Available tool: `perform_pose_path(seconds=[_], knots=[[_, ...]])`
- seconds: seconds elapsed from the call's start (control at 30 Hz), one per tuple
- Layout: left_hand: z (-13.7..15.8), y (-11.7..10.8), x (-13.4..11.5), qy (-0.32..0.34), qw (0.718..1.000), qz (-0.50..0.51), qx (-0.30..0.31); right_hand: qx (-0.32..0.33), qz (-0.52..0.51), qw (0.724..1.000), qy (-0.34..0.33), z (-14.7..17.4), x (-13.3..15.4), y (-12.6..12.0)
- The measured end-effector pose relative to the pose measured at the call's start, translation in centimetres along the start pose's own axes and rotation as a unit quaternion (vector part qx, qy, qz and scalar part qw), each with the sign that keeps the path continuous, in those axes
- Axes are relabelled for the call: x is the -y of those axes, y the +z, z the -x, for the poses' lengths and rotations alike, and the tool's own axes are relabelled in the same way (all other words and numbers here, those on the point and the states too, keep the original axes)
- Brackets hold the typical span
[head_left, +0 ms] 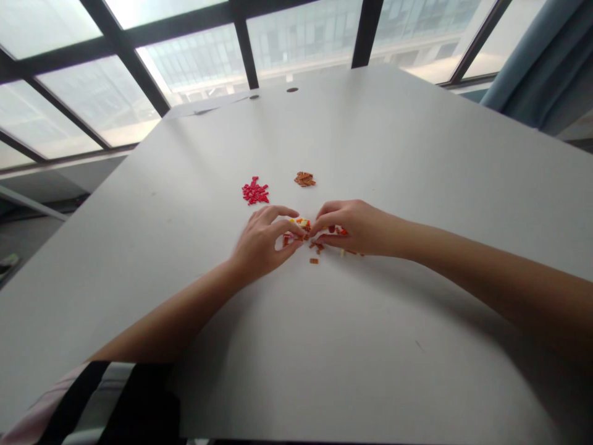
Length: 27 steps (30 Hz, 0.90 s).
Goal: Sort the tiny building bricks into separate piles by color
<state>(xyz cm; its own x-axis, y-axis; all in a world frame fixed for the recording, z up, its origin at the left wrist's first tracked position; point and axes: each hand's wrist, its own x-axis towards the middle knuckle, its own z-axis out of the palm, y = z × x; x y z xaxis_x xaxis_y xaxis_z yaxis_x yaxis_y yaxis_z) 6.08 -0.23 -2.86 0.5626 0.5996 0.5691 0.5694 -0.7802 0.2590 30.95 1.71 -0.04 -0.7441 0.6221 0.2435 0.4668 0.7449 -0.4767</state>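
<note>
A mixed pile of small brick-like pieces [303,222], in yellow, orange, cream and brown, lies on the white table between my hands. My left hand [264,241] reaches in from the left, thumb and index fingertips pinched together at the pile's near side. What they hold is too small to make out. Facing it, my right hand [364,227] has its thumb and fingers closed low over the pieces and hides part of them. Whatever is between those fingertips is hidden. One loose brown piece [314,261] rests nearer to me, below the fingertips.
Beyond my left hand is a heap of red pieces [256,191]. A smaller heap of brown pieces [304,179] lies to its right. Everything is on a wide white table [296,346] that reaches toward windows. A blue curtain [542,68] hangs at the far right.
</note>
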Motion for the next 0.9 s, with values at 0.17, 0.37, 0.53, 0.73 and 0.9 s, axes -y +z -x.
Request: perform_pose_path(seconds=[0.17,0.37,0.53,0.73,0.9], knots=[[-0.1,-0.1,-0.1,-0.018,1.0,-0.011,0.007,0.019,0.029,0.999,0.008,0.0,0.1,-0.5],[0.0,0.0,0.0,-0.02,1.0,-0.015,0.006,0.045,0.022,0.999,0.011,0.0,0.7,-1.1],[0.0,0.0,0.0,-0.023,0.999,-0.027,0.009,0.062,0.031,0.997,0.017,0.1,1.0,-1.2],[-0.1,0.0,-0.1,-0.027,0.999,-0.024,0.008,0.079,0.044,0.996,0.018,0.2,1.0,-1.6],[-0.1,-0.1,-0.1,-0.033,0.999,-0.017,0.02,0.09,0.055,0.994,0.033,0.0,1.1,-1.6]])
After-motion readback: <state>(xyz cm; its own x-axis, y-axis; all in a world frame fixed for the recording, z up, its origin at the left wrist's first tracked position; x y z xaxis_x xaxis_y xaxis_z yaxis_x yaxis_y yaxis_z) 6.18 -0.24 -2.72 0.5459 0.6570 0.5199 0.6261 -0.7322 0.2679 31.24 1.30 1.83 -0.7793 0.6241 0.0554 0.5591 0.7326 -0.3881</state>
